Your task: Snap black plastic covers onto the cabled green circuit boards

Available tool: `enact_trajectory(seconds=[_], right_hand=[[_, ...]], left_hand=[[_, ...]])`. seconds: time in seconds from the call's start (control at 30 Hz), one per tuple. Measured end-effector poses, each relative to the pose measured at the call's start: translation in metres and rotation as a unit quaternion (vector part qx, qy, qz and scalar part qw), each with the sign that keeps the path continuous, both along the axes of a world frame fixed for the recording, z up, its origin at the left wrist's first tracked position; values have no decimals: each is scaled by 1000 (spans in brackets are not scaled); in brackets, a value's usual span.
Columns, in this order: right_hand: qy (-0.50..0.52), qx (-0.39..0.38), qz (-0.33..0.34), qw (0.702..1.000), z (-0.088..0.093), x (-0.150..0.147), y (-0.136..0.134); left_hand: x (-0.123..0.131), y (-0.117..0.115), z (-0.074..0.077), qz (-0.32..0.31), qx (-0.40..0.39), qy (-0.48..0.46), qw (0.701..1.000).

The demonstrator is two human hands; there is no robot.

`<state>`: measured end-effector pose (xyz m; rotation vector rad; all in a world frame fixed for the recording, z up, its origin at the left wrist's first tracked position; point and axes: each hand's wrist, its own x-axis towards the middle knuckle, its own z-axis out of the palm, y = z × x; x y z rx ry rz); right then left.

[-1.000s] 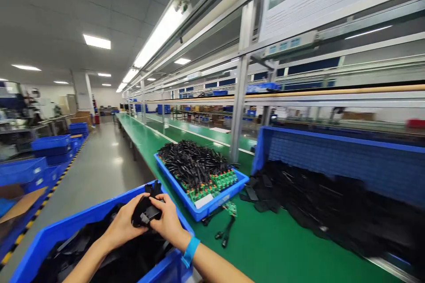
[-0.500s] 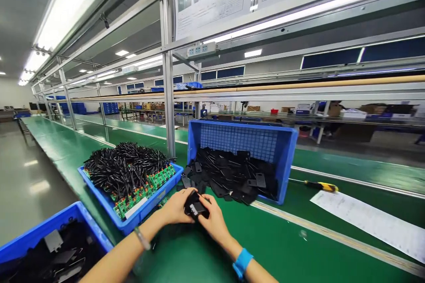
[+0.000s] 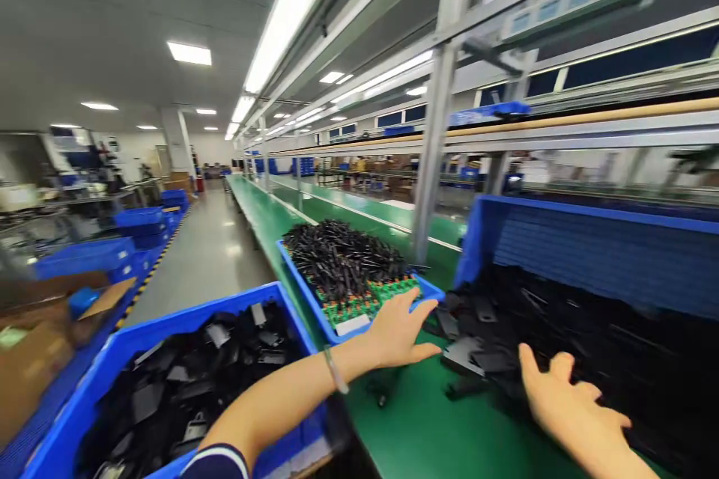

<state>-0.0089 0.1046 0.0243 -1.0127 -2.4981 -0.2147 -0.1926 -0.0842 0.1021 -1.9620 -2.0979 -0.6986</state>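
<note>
My left hand point(image 3: 400, 331) is open with fingers spread, over the near right corner of a blue tray point(image 3: 323, 320) that holds green circuit boards point(image 3: 393, 288) and a heap of black cables point(image 3: 348, 254). My right hand point(image 3: 573, 404) is open too, palm toward the pile of flat black parts point(image 3: 539, 314) spilling from a blue crate point(image 3: 475, 239) lying on its side. Neither hand holds anything. Between them, black pieces point(image 3: 469, 355) lie on the green bench point(image 3: 416, 419).
A large blue bin point(image 3: 269, 298) of black and grey parts stands at the lower left. A metal post point(image 3: 435, 142) rises behind the tray. Across the aisle are a cardboard box point(image 3: 39, 367) and blue crates point(image 3: 84, 256).
The view has swung left. My hands have come apart, and the black part they held together is out of them. Both hands have opened.
</note>
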Motion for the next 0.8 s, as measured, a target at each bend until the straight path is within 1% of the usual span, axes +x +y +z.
enact_trajectory(seconds=[0.03,0.07,0.1,0.13,0.17,0.2,0.27,0.3,0.33,0.4,0.43,0.5,0.57,0.63,0.73,0.8], right_hand=[[-20,29,38,999,9,-17,-16],[-34,45,100,993,20,-36,-38],[-41,38,172,984,31,-57,-65],[-41,9,243,969,42,-78,-95],[-41,-33,311,949,51,-100,-128],[-48,-80,370,924,58,-121,-161],[-88,-159,452,873,64,-161,-222],[-117,-182,472,854,63,-180,-248],[-152,-193,479,843,59,-197,-270],[-238,-192,461,833,44,-229,-303],[-283,-190,446,828,34,-243,-314],[-344,-189,428,814,15,-264,-327],[-353,-185,437,806,-3,-275,-331],[-331,-162,462,807,-16,-276,-330],[-294,-133,495,807,-24,-272,-328],[-294,-139,481,814,-24,-270,-330]], left_hand=[[-17,-35,8,30,-1,0,1000],[-34,-72,15,72,-19,-4,997],[-53,-111,19,142,-64,-14,988],[-72,-149,21,223,-140,-28,964],[-89,-186,20,272,-177,-42,945],[-105,-220,15,309,-209,-54,926],[-129,-277,-3,363,-283,-90,883],[-136,-299,-15,384,-311,-107,863],[-141,-316,-28,403,-336,-122,842],[-145,-335,-55,432,-374,-139,809],[-144,-338,-66,437,-390,-140,798],[-141,-336,-83,436,-412,-127,790],[-138,-328,-91,433,-422,-97,791],[-134,-319,-95,436,-419,-64,794],[-131,-309,-98,449,-405,-46,795],[-129,-307,-100,461,-389,-42,796]])
